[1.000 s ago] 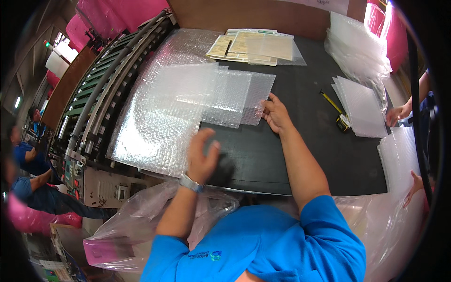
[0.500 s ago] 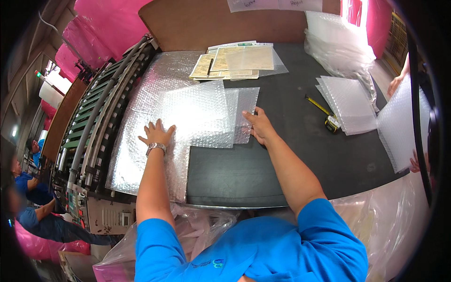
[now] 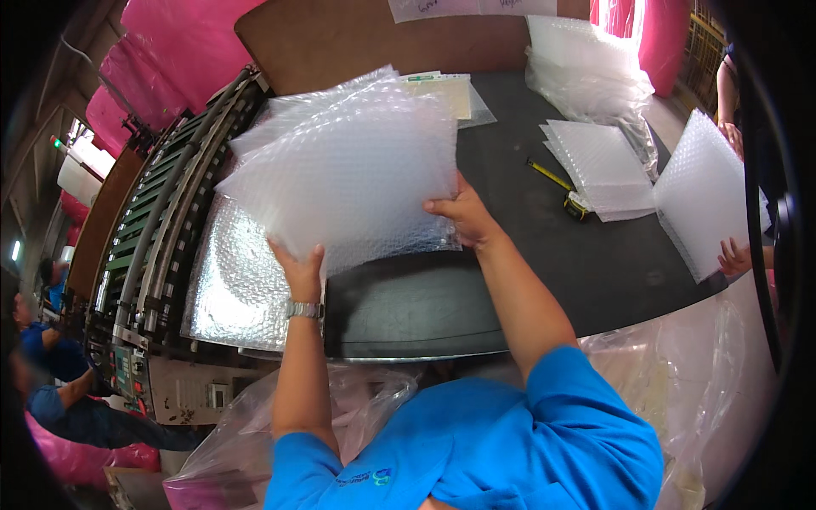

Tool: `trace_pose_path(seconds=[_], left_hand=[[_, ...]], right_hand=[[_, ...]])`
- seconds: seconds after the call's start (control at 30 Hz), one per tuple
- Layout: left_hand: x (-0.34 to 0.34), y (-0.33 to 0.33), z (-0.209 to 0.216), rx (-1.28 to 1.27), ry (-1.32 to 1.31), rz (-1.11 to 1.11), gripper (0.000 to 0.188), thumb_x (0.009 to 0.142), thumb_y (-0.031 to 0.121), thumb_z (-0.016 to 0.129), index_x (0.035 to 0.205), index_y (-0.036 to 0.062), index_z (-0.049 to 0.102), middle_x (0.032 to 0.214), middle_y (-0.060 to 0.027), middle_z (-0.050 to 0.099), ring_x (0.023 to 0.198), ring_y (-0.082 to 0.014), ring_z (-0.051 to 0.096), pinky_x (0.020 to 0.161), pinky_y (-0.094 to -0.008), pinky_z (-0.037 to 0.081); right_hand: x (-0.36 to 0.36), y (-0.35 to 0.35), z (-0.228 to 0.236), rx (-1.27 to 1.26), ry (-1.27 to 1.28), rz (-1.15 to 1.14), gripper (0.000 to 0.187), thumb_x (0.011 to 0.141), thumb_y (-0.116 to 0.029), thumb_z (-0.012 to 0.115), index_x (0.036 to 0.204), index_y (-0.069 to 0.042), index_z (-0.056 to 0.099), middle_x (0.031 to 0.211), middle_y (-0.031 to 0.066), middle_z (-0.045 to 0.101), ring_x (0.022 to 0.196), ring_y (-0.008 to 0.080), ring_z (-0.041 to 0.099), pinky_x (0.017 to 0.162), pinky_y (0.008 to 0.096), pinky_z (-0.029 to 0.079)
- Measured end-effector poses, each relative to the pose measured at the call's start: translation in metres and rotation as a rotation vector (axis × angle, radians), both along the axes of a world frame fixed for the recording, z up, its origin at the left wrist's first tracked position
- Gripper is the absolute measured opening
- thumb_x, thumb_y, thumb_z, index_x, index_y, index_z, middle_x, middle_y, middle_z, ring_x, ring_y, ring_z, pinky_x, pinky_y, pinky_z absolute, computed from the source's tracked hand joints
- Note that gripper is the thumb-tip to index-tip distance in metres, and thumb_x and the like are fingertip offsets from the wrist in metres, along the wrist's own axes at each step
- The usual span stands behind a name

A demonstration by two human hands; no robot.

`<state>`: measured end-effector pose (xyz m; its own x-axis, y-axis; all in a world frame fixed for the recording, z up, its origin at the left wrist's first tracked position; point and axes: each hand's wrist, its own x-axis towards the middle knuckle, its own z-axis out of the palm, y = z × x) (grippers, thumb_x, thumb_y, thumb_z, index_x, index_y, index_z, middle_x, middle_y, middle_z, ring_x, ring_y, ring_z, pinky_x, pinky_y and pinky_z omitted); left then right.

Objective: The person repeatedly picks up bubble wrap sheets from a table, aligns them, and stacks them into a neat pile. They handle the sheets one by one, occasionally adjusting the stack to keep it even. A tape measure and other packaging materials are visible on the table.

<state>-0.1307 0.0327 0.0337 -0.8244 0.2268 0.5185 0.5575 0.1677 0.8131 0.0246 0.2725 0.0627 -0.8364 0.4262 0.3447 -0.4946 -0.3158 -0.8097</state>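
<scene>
Two hands on the bubble sheets (image 3: pixel 357 178); we have the sheets up over the black table (image 3: pixel 408 323), left of its middle, tilted, edges out of line, corners fanned at the upper left; right hand (image 3: pixel 463 214) is at their right edge, thumb on the near face, fingers mostly hidden behind, closed on the stack; left hand (image 3: pixel 297 270) is at the lower left edge, thumb and forefinger spread apart, touching the sheets; its other fingers are hidden, so we cannot tell whether it grips or only supports; metal watch (image 3: pixel 304 309) on that wrist.

Below the sheets we see a large piece of bubble wrap (image 3: pixel 229 297), flat along the table's left side, shiny; behind the sheets, some papers (image 3: pixel 459 98), partly covered from view; right of our right hand, a tape measure (image 3: pixel 576 206) with its yellow blade pulled out; just beside it, a second stack (image 3: pixel 599 170) of bubble sheets lying slightly fanned; past that, a third stack (image 3: pixel 701 200), tilted, with a co-worker's hand (image 3: pixel 735 257) at its lower right edge; far right corner has a wrapped bundle (image 3: pixel 586 72) of clear plastic, near the brown board (image 3: pixel 374 38) at the back; on our left, a roller machine (image 3: pixel 170 221) runs alongside the table; pink plastic (image 3: pixel 200 47) behind it.
</scene>
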Motion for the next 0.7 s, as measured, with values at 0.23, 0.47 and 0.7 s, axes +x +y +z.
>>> trace_pose_path(seconds=[0.23, 0.47, 0.7], left_hand=[[0.056, -0.044, 0.011, -0.079, -0.195, -0.342, 0.066, 0.073, 0.022, 0.068, 0.123, -0.0045, 0.034, 0.117, -0.0143, 0.046, 0.105, -0.0198, 0.045, 0.089, -0.0303, 0.037], [0.097, -0.02, 0.028, 0.182, -0.341, -0.409, 0.073, 0.069, 0.028, 0.072, 0.122, -0.0019, 0.032, 0.115, -0.0127, 0.043, 0.103, -0.0203, 0.044, 0.088, -0.0332, 0.037], [0.093, -0.019, -0.003, -0.02, -0.073, -0.289, 0.054, 0.069, 0.032, 0.069, 0.104, -0.0038, 0.05, 0.103, -0.0102, 0.053, 0.094, -0.0186, 0.05, 0.082, -0.0319, 0.039]], right_hand=[[0.067, 0.022, -0.005, 0.52, -0.304, -0.129, 0.062, 0.068, -0.007, 0.068, 0.122, -0.002, 0.039, 0.121, 0.009, 0.044, 0.113, 0.0189, 0.039, 0.096, 0.0314, 0.03], [0.093, 0.008, 0.021, 0.265, -0.284, -0.051, 0.074, 0.061, -0.009, 0.072, 0.124, -0.004, 0.035, 0.118, 0.0079, 0.045, 0.111, 0.0194, 0.042, 0.094, 0.0316, 0.032], [0.096, 0.018, -0.009, 0.665, -0.268, -0.271, 0.067, 0.061, -0.01, 0.073, 0.119, -0.004, 0.04, 0.115, 0.0086, 0.048, 0.105, 0.0182, 0.047, 0.088, 0.032, 0.038]])
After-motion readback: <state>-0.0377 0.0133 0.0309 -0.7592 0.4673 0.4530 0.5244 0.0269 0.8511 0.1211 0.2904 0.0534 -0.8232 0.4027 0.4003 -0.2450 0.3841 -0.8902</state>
